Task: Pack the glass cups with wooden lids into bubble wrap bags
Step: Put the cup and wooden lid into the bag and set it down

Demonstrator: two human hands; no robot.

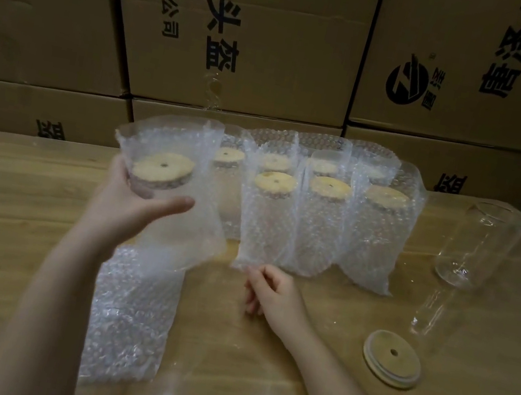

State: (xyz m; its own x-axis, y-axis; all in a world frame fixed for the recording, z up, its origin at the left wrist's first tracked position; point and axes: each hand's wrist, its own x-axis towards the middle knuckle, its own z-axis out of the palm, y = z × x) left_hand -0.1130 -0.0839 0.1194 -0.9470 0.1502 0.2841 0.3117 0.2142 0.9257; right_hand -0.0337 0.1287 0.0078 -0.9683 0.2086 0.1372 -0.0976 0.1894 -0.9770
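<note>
I am seeing the counter [9, 194] showing pale wood grain under a glossy, light-catching coat. The bubble wrap bag [175, 238] is reading as clear, bumpy plastic film, as are the flat bags [129, 320]. The loose lid [392, 358] is showing smooth, matt pale wood; the bare cup [480, 246] is gleaming as clear glass. The boxes [276, 61] behind are looking like matt brown cardboard.

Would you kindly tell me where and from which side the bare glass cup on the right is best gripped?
Probably round the middle of its wall, from the near side. The bare glass cup stands upright, unlidded, its smooth round side free there. The right hand holds nothing and is nearest; the left hand grips a bagged cup.
</note>
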